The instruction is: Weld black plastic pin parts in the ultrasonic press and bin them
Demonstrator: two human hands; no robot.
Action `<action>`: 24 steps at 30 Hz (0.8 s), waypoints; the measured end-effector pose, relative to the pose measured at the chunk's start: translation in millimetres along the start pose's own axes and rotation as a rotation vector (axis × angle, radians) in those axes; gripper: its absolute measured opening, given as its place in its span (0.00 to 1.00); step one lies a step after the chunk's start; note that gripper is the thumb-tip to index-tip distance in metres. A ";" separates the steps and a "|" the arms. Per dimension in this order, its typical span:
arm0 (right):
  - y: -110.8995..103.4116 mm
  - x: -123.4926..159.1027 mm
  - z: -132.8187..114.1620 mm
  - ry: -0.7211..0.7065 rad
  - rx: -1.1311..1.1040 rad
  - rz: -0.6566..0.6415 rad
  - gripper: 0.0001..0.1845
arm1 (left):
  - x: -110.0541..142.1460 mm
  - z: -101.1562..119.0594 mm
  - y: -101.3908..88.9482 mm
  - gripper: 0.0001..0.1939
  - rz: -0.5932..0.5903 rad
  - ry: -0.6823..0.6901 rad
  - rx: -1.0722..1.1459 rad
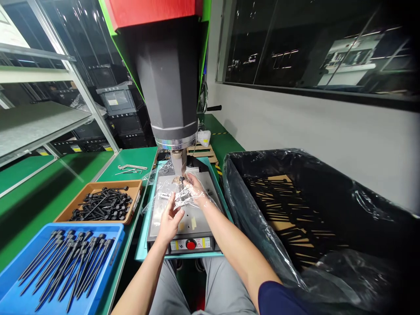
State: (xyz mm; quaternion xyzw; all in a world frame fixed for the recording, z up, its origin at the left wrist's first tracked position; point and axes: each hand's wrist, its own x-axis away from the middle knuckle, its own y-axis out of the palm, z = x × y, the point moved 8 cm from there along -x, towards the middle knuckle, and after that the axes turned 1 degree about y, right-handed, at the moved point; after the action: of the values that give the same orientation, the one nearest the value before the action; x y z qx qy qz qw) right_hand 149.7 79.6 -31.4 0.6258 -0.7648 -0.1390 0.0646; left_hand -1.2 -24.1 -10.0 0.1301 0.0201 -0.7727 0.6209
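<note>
A black-headed rod [182,179] stands in the fixture below the press spindle [179,162]. My right hand [196,191] is at its right side, fingertips closed around the head, though clear plastic film partly blurs the contact. Crumpled clear film [183,199] lies over the fixture between my hands. On the near left of the fixture is my left hand [169,221], its thumb and fingers apart, with nothing visible in it. Both hands are above the grey machine plate [159,225]. A red push button [190,244] sits on the machine's front.
To the left, a blue tray [13,284] and an orange tray [62,214] hold several black-headed rods. A wrench [133,167] lies behind them. On the right stands a large bin lined with black plastic [259,223], with rods inside. The press head [167,83] hangs overhead.
</note>
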 end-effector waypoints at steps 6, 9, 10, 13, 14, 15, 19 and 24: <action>-27.4 35.2 29.4 0.025 -0.078 0.040 0.31 | -0.6 -16.1 -1.7 0.38 0.017 -0.027 -0.012; -35.5 57.5 40.3 0.051 -0.095 0.001 0.32 | 2.6 -27.1 -3.1 0.38 0.019 -0.032 -0.024; -37.4 65.3 43.2 0.061 -0.100 -0.017 0.33 | 4.6 -30.1 -2.3 0.37 0.009 -0.029 -0.026; -41.3 87.4 50.4 0.094 -0.110 -0.069 0.35 | 12.2 -36.9 1.7 0.37 -0.026 -0.015 -0.032; -41.6 93.8 52.4 0.106 -0.115 -0.089 0.37 | 14.6 -38.5 3.2 0.37 -0.035 -0.013 -0.033; -41.3 99.4 54.0 0.119 -0.125 -0.110 0.38 | 16.7 -39.9 4.8 0.37 -0.044 -0.013 -0.033; -36.0 115.1 55.4 0.170 -0.221 -0.187 0.42 | 22.4 -43.8 9.0 0.36 -0.058 -0.034 -0.024; -30.1 123.8 50.3 0.215 -0.331 -0.215 0.40 | 30.3 -46.5 14.3 0.36 -0.086 -0.048 -0.006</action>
State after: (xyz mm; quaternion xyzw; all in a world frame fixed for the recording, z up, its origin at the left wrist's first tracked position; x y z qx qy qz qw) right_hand 138.4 -39.8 -97.5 0.6958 -0.6491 -0.2013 0.2325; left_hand 14.8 -47.3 -59.9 0.1085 0.0130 -0.8016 0.5878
